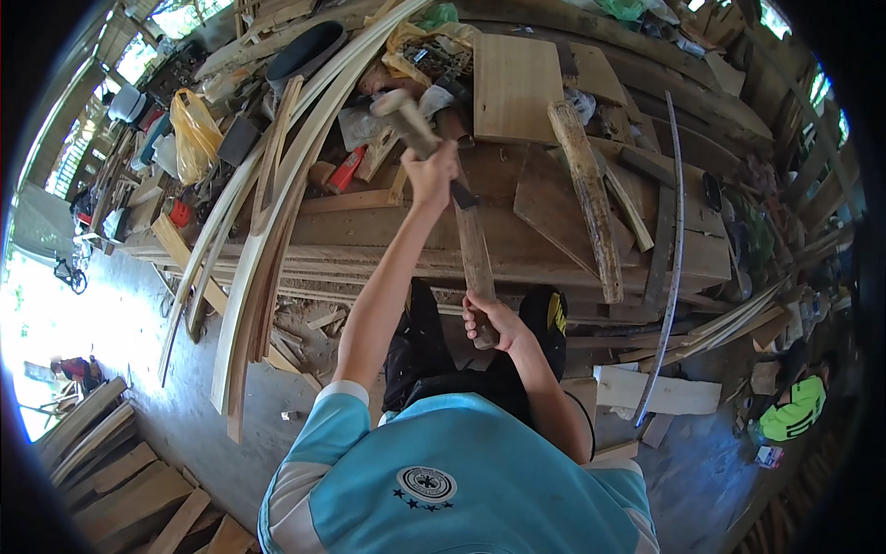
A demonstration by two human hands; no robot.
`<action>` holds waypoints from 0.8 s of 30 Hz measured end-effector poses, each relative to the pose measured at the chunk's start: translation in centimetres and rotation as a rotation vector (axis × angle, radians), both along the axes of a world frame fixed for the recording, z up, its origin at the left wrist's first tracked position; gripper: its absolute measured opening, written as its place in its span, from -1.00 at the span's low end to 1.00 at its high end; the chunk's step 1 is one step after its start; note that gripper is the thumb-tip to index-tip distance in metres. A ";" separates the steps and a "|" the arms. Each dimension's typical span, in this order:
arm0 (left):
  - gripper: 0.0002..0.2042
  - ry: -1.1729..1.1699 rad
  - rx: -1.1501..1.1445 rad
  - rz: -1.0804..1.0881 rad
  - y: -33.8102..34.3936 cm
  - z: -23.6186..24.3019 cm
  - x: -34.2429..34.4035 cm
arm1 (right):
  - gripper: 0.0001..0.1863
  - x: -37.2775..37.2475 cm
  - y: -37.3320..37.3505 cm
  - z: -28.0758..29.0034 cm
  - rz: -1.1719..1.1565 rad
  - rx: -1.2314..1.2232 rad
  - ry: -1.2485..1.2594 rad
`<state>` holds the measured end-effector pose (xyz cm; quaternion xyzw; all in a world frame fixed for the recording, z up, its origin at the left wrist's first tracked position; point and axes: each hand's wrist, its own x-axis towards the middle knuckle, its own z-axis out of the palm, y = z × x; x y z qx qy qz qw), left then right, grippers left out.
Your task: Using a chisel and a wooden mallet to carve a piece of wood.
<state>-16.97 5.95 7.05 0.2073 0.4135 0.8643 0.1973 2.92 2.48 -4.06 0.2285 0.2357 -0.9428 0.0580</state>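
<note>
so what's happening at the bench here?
A person in a light blue shirt stands at a cluttered wooden workbench. The left hand is raised over the bench, gripping a mallet by its handle. The right hand holds the lower end of a narrow wooden piece that slants up onto the bench edge. Long curved wooden strips and offcuts lie around.

Open-sided woodworking shed in daylight.
A cluttered plank workbench fills twelve o'clock; long bent wooden strips sweep toward ten; stacked planks lie at eight on the grey concrete floor; bright daylight enters at nine.
</note>
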 end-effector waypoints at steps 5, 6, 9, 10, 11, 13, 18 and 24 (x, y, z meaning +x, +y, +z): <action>-0.79 -0.255 0.116 0.125 -5.6 -0.4 -2.3 | -0.66 0.5 -0.3 -1.0 -0.017 -0.071 0.046; -0.79 -0.253 0.113 0.128 -6.3 -0.6 -2.5 | -0.62 0.7 -0.2 -0.9 -0.023 -0.015 0.007; -0.81 -0.176 0.044 0.148 -7.5 -0.7 -2.6 | -0.49 0.7 0.2 -0.8 -0.034 0.124 -0.117; -0.81 -0.175 0.043 0.154 -7.4 -0.6 -2.5 | -0.49 0.8 0.2 -1.0 -0.028 0.123 -0.116; -0.79 -0.151 0.071 0.149 -7.0 -0.5 -2.1 | -0.48 1.0 0.3 -1.3 -0.068 -0.135 0.115; -0.79 -0.119 0.076 0.140 -6.4 0.0 -1.5 | -0.48 1.0 0.1 -1.7 -0.159 -0.574 0.460; -0.82 0.066 0.052 0.063 -5.6 0.7 -0.5 | -0.50 0.3 -0.8 -0.9 -0.266 -0.483 0.387; -0.87 0.385 -0.170 0.074 -6.6 0.2 -1.3 | -0.25 0.5 0.1 0.8 0.020 -0.132 0.262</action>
